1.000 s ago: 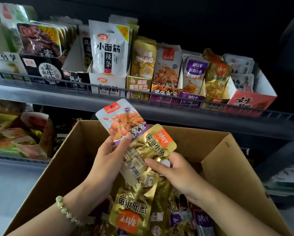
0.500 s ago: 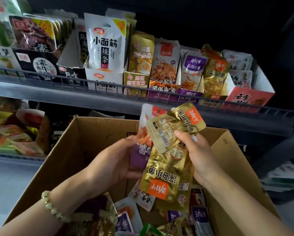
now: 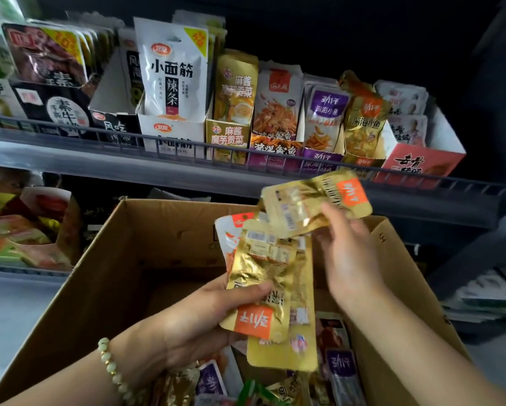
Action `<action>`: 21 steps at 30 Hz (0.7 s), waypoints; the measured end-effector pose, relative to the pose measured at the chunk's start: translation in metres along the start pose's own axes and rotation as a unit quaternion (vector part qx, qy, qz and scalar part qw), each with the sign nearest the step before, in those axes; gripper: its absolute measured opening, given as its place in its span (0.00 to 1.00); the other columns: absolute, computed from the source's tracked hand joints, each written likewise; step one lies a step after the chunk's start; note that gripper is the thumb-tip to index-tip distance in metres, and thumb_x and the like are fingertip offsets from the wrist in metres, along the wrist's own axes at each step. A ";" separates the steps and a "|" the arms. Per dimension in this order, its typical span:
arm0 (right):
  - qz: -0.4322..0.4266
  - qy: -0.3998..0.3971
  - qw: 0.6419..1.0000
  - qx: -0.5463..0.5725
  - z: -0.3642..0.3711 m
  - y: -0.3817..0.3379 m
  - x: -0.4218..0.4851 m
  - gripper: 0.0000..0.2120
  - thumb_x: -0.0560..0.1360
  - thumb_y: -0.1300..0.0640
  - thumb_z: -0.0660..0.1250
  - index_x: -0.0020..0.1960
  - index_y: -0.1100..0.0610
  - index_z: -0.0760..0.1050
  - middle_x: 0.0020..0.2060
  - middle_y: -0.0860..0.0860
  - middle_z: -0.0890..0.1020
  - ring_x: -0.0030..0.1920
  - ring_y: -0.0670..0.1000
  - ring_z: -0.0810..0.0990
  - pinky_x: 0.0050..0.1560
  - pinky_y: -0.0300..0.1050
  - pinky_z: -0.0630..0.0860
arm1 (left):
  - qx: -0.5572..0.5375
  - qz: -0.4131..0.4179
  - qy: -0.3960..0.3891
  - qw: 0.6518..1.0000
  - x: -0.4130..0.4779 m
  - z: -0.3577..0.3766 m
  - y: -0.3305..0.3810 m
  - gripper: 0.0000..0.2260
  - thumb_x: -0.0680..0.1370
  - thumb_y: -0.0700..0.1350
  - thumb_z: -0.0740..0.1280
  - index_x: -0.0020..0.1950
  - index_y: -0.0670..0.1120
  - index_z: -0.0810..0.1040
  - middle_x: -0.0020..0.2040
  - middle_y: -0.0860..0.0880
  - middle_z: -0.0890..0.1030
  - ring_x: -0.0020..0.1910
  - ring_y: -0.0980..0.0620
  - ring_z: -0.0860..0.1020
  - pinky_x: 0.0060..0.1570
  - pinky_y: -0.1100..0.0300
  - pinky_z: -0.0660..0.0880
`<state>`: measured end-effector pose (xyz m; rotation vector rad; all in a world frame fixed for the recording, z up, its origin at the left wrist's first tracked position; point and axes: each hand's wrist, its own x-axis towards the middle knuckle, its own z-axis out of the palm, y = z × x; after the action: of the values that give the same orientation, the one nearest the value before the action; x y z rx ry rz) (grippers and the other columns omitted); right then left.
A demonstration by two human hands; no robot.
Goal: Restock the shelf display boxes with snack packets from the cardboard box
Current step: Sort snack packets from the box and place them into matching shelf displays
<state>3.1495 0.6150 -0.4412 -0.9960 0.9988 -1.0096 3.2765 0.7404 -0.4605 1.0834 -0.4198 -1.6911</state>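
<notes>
Grips a loose fan of crinkled gold foil snack packets (image 3: 263, 276) in the left hand (image 3: 204, 320), pinches another gold packet (image 3: 313, 200) in the right hand (image 3: 348, 253) just above it, over the brown cardboard box (image 3: 146, 247), and may let slick foil slide free.

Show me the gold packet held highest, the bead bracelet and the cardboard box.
highest gold packet (image 3: 307, 200): head view, its crinkled foil middle.
bead bracelet (image 3: 110, 367): head view, a pale bead at the wrist.
cardboard box (image 3: 172, 227): head view, inner back wall.
</notes>
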 end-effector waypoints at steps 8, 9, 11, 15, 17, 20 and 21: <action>0.054 -0.155 0.980 -0.111 -0.009 -0.007 -0.006 0.15 0.68 0.45 0.67 0.51 0.51 0.76 0.40 0.48 0.86 0.43 0.49 0.85 0.50 0.50 0.77 | 0.075 0.207 0.140 0.965 0.002 -0.016 0.014 0.23 0.67 0.42 0.71 0.63 0.47 0.74 0.53 0.46 0.85 0.53 0.46 0.83 0.56 0.46 0.78; 0.063 -0.178 0.971 -0.150 -0.006 -0.001 -0.010 0.17 0.66 0.43 0.68 0.52 0.50 0.76 0.43 0.47 0.86 0.46 0.48 0.84 0.53 0.50 0.76 | 0.112 0.227 0.149 0.956 0.001 -0.015 0.014 0.23 0.67 0.42 0.72 0.62 0.48 0.75 0.53 0.48 0.85 0.53 0.48 0.83 0.55 0.49 0.78; 0.065 -0.192 0.965 -0.164 -0.003 0.011 -0.016 0.18 0.63 0.39 0.68 0.51 0.44 0.76 0.47 0.44 0.85 0.52 0.47 0.82 0.58 0.50 0.75 | 0.189 0.266 0.174 0.929 0.001 -0.014 0.014 0.21 0.66 0.43 0.74 0.58 0.52 0.76 0.50 0.53 0.85 0.50 0.55 0.83 0.47 0.60 0.80; 0.043 -0.203 0.969 -0.132 -0.001 0.018 -0.014 0.17 0.67 0.42 0.68 0.55 0.43 0.75 0.50 0.42 0.84 0.54 0.43 0.81 0.59 0.48 0.75 | 0.223 0.295 0.169 0.914 0.002 -0.014 0.013 0.19 0.65 0.44 0.74 0.55 0.52 0.78 0.49 0.56 0.85 0.49 0.57 0.83 0.44 0.66 0.79; 0.030 -0.212 0.969 -0.122 0.000 0.020 -0.014 0.18 0.70 0.46 0.67 0.59 0.46 0.74 0.53 0.45 0.84 0.55 0.46 0.82 0.57 0.47 0.77 | 0.231 0.304 0.163 0.910 0.003 -0.013 0.013 0.18 0.66 0.44 0.73 0.56 0.52 0.78 0.49 0.57 0.85 0.49 0.58 0.83 0.43 0.67 0.79; 0.031 -0.214 0.971 -0.098 0.001 0.022 -0.015 0.15 0.74 0.53 0.67 0.61 0.51 0.74 0.52 0.50 0.84 0.53 0.48 0.83 0.51 0.45 0.80 | 0.209 0.301 0.129 0.921 0.002 -0.010 0.013 0.14 0.73 0.46 0.67 0.58 0.53 0.76 0.50 0.55 0.85 0.49 0.56 0.84 0.41 0.66 0.79; 0.029 -0.214 0.972 -0.097 0.001 0.023 -0.015 0.15 0.75 0.54 0.67 0.61 0.52 0.75 0.52 0.51 0.85 0.52 0.49 0.84 0.50 0.45 0.81 | 0.194 0.297 0.122 0.927 0.002 -0.009 0.014 0.13 0.74 0.47 0.64 0.59 0.53 0.75 0.50 0.55 0.85 0.49 0.55 0.84 0.41 0.65 0.79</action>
<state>3.1512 0.6343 -0.4600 -1.2743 0.7684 -0.6163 3.2916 0.7353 -0.4565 1.2695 -0.8481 -0.9415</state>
